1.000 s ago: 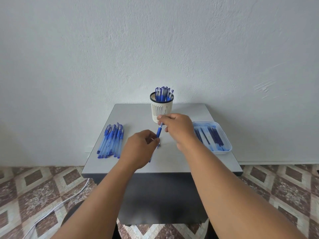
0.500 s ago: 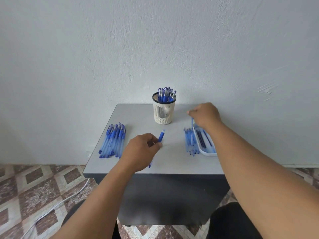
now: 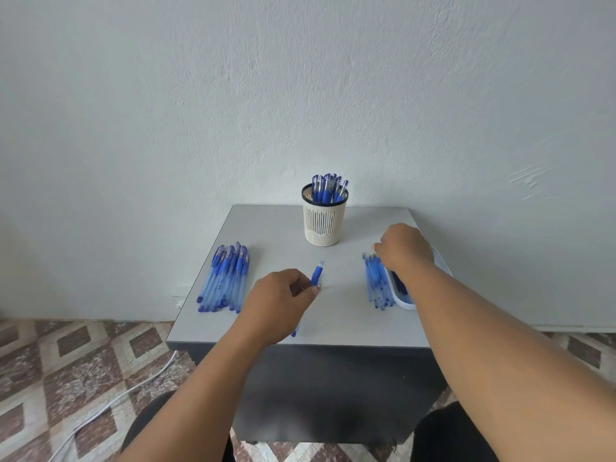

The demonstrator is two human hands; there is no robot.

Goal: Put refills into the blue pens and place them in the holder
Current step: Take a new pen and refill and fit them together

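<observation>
Right hand (image 3: 405, 250) lower; pen (image 3: 316, 276) tip-up, far-pointing.

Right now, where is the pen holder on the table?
In the head view, the white mesh pen holder stands at the middle of the grey table's far edge, near the wall, beyond the left hand and the right hand.

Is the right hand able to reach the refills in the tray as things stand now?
Probably yes. The right hand is already over the white tray at the table's right side, and nothing lies between them. The dark refills show just below the wrist; whether the fingers touch one is hidden.
</observation>
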